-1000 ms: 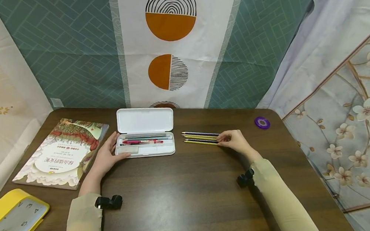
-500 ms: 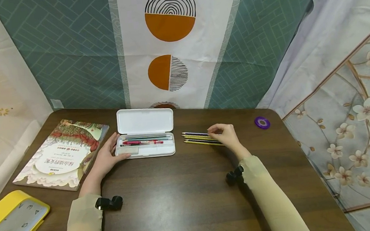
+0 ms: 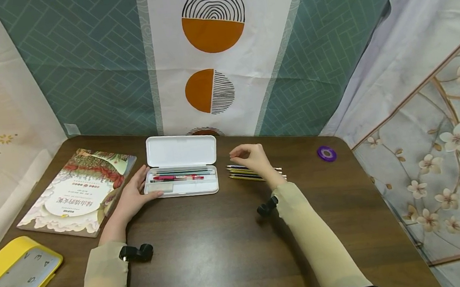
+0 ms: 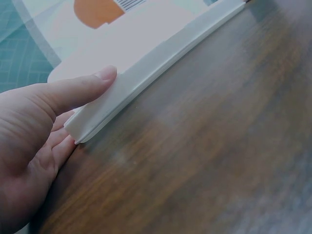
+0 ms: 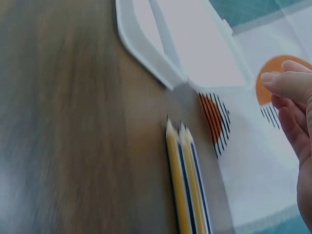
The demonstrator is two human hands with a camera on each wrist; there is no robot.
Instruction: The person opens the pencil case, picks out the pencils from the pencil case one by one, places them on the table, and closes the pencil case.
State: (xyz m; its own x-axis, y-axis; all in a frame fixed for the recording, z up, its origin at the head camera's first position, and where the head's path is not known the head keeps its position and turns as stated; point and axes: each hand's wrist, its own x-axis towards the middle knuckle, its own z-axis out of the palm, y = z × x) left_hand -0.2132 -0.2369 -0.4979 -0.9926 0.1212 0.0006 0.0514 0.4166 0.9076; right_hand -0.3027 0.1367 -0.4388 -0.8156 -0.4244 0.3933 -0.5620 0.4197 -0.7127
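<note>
Dark wooden table point(image 3: 207, 252): one white pencil case point(image 3: 194, 188), lid point(image 3: 181, 151) raised, left end pinched by left hand point(image 3: 132, 197). Right hand point(image 3: 254, 158) (fingers loosely bent, thumb near forefinger) hovers above striped pencils point(image 5: 186, 190).

Head view: set high at the near side, facing forward and down; farthest off, taking in the brown wood-grain table point(image 3: 207, 256) and green-and-white cloth backdrop point(image 3: 213, 59).
Left wrist view: close behind the bare left hand point(image 4: 27, 129), slanted along the white rectangular hinged box point(image 4: 161, 58).
Right wrist view: near, tilted, over slim yellow-and-dark striped wooden pencils point(image 5: 180, 185) towards the box.
Shared, both wrists: box, table, backdrop.
</note>
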